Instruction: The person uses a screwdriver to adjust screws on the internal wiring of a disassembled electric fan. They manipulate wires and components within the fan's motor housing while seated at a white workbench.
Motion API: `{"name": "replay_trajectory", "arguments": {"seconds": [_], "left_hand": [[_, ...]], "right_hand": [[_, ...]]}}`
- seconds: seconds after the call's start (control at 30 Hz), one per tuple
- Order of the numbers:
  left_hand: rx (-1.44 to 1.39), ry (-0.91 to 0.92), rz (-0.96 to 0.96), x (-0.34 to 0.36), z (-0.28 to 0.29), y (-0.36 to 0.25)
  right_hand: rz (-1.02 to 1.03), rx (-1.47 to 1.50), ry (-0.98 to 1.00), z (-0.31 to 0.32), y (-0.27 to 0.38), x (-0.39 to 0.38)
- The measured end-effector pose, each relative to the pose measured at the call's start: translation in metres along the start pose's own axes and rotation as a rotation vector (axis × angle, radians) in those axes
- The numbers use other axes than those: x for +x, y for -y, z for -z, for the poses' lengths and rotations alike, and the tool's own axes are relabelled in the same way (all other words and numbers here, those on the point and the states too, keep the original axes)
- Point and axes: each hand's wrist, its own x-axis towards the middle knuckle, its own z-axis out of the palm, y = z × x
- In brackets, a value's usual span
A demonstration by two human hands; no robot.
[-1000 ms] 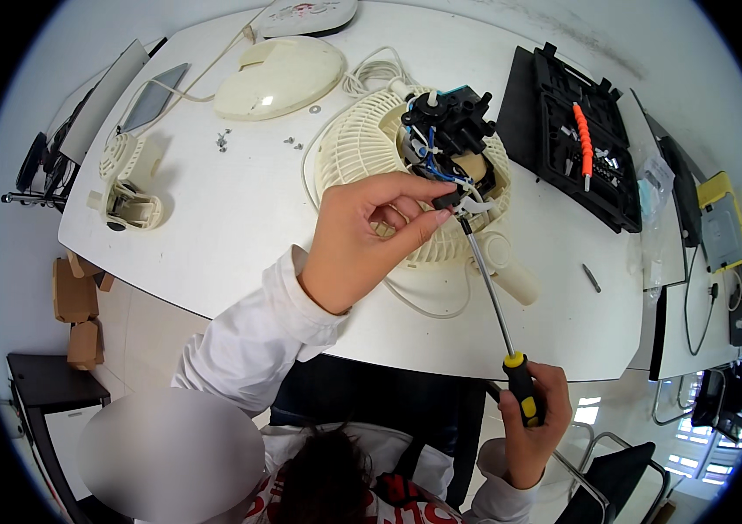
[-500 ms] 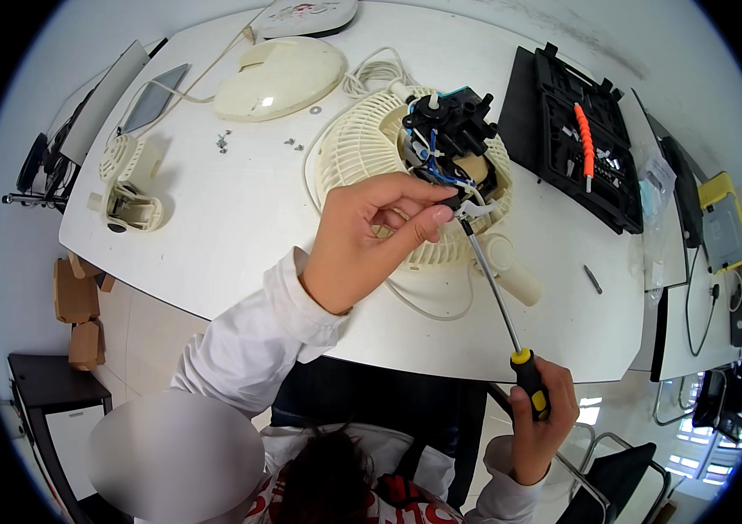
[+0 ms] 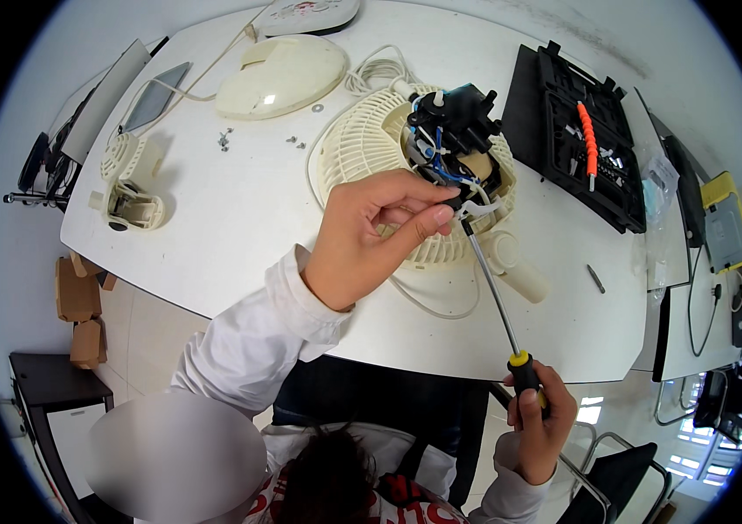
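My right hand grips the black and yellow handle of a long screwdriver. Its tip meets the near side of an opened fan motor assembly, beside a small white plastic part. My left hand is closed, thumb and forefinger pinching a small black part at that same spot; the exact contact is partly hidden by the fingers. Black housing, blue and white wires and the motor sit inside a cream slatted fan cage. A cream tube sticks out toward me.
An oval cream cover lies at the back left, small screws and a washer near it. A cream housing piece stands far left. To the right are an open black tool case with an orange flexible shaft, and a small bit.
The screwdriver handle has turned in my right hand, showing less of its yellow patch. My left hand keeps its pinch, and the view has shifted slightly.
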Motion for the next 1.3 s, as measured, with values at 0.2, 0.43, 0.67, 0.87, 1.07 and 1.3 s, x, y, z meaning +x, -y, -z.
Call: {"name": "replay_trajectory", "arguments": {"seconds": [0.2, 0.43, 0.67, 0.87, 1.07, 1.3], "left_hand": [[0.001, 0.002, -0.034, 0.001, -0.001, -0.001], [0.078, 0.002, 0.027, 0.001, -0.004, -0.009], [0.121, 0.052, 0.032, 0.003, -0.001, -0.013], [0.041, 0.021, 0.099, 0.002, -0.003, -0.015], [-0.227, 0.051, 0.229, -0.004, 0.002, -0.019], [-0.162, 0.297, 0.494, 0.003, 0.009, -0.034]], "right_hand": [[-0.263, 0.591, 0.185, 0.003, -0.005, 0.000], [-0.170, 0.424, 0.136, -0.004, -0.013, -0.006], [-0.190, 0.386, 0.099, -0.005, -0.012, -0.008], [-0.150, 0.361, 0.077, -0.005, -0.013, -0.009], [-0.130, 0.374, 0.083, -0.006, -0.013, -0.008], [-0.106, 0.374, 0.065, -0.006, -0.014, -0.007]]}}
